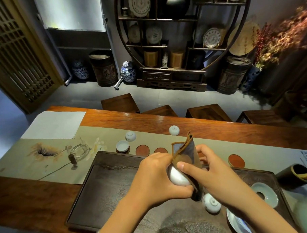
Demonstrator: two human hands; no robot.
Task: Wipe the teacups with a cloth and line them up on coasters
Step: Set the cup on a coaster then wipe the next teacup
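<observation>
We are cradling a slick, fragile teacup [178, 176] in our left hand [157, 176], the grip closed around its body, while our right hand [213, 173] is pinching the soft cloth [184, 153] against it.

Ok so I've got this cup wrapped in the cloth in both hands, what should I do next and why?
Probably finish the wipe, then set the teacup upright on the bare coaster beside the cup already on a coaster. The left hand and right hand hold it in the cloth, and that coaster is the next free one in the row.
</observation>
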